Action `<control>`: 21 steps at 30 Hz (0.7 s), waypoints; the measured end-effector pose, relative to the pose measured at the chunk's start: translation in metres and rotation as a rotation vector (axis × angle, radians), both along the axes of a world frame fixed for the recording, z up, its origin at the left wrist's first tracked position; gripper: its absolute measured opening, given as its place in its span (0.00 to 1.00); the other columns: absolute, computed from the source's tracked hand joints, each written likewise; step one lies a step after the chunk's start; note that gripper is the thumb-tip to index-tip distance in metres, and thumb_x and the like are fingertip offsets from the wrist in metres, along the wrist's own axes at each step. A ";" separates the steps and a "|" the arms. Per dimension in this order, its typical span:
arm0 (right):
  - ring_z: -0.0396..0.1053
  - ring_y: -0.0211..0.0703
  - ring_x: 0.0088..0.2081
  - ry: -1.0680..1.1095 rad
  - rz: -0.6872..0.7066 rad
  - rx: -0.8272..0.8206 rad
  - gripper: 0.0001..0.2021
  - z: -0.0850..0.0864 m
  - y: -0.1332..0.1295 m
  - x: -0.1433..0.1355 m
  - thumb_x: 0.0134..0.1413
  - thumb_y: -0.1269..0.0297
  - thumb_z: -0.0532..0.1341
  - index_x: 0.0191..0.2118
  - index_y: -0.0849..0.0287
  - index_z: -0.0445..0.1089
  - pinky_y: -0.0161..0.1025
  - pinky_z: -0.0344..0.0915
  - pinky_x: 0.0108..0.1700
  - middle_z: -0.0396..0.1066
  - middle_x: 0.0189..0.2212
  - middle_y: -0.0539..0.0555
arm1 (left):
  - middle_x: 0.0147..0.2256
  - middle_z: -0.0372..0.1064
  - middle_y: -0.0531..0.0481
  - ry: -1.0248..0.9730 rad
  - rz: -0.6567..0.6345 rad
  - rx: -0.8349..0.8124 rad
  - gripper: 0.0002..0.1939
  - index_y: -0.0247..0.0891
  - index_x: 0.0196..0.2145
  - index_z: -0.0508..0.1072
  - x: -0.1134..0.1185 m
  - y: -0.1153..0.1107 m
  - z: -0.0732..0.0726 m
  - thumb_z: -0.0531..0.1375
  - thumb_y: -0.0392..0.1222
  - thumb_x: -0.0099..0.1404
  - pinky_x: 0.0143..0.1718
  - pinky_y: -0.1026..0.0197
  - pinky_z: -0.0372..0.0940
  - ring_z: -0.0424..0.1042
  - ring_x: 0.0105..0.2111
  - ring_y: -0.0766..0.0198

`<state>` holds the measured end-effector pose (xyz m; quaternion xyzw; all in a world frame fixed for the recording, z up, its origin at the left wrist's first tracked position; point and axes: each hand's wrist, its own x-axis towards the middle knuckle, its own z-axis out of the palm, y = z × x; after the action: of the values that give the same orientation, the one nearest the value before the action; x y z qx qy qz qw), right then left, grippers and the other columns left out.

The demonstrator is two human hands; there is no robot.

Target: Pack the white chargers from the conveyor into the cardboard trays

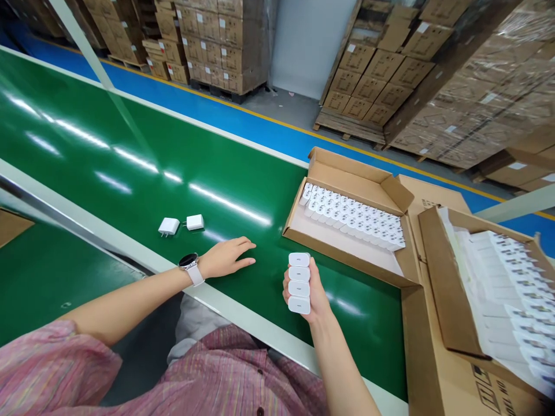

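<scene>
Head cam: R hand is closed round four white adapters, lined up in a col., slots facing the cam, nr the front of an open carton w/ rows of similar units. L hand, fingers loosely spread, holds nothing, palm down over the green bench; two loose plugs lie nearby.
</scene>
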<state>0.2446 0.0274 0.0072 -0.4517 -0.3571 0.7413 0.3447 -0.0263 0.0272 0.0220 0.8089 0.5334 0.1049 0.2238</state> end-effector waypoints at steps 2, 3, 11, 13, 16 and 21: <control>0.55 0.35 0.18 0.065 0.022 -0.065 0.33 0.002 -0.001 -0.001 0.55 0.23 0.53 0.30 0.52 0.63 0.32 0.57 0.17 0.59 0.20 0.44 | 0.58 0.70 0.43 -0.038 0.008 -0.032 0.21 0.41 0.60 0.70 0.001 0.000 0.001 0.51 0.52 0.78 0.52 0.57 0.68 0.75 0.52 0.54; 0.55 0.34 0.18 0.085 0.028 -0.098 0.33 0.003 -0.002 -0.002 0.55 0.23 0.53 0.29 0.52 0.62 0.32 0.56 0.17 0.58 0.20 0.44 | 0.57 0.71 0.43 -0.075 0.014 -0.057 0.21 0.40 0.59 0.71 0.002 -0.001 0.002 0.51 0.53 0.78 0.51 0.56 0.68 0.75 0.50 0.54; 0.63 0.38 0.20 -0.051 0.063 -0.024 0.31 0.005 -0.007 -0.004 0.51 0.28 0.63 0.38 0.56 0.69 0.36 0.64 0.22 0.66 0.22 0.47 | 0.48 0.77 0.44 -0.504 0.024 -0.289 0.27 0.39 0.61 0.71 0.047 0.002 0.034 0.46 0.59 0.79 0.42 0.57 0.68 0.74 0.39 0.59; 0.62 0.38 0.21 -0.219 0.172 0.214 0.29 0.006 -0.001 0.006 0.52 0.32 0.66 0.37 0.56 0.71 0.35 0.62 0.23 0.65 0.21 0.46 | 0.44 0.77 0.45 -0.447 -0.074 -0.254 0.26 0.40 0.59 0.72 0.060 0.006 0.042 0.54 0.60 0.76 0.42 0.58 0.67 0.74 0.38 0.58; 0.63 0.39 0.25 -0.489 0.324 0.567 0.24 0.006 0.009 0.030 0.56 0.36 0.64 0.39 0.55 0.73 0.35 0.59 0.26 0.70 0.26 0.47 | 0.39 0.75 0.47 -0.354 -0.228 -0.202 0.23 0.39 0.53 0.76 0.075 0.014 0.047 0.64 0.58 0.69 0.39 0.60 0.65 0.73 0.36 0.59; 0.72 0.45 0.31 -0.944 0.200 0.996 0.25 -0.014 0.021 0.072 0.62 0.36 0.58 0.45 0.53 0.74 0.37 0.61 0.30 0.77 0.34 0.53 | 0.44 0.74 0.46 -0.250 -0.309 -0.014 0.18 0.38 0.51 0.73 0.094 0.058 0.053 0.68 0.44 0.66 0.44 0.60 0.67 0.75 0.42 0.57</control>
<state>0.3165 0.0481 -0.0064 -0.4787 -0.8066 0.2413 0.2489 0.0679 0.0856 0.0753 0.8604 0.3715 0.1653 0.3072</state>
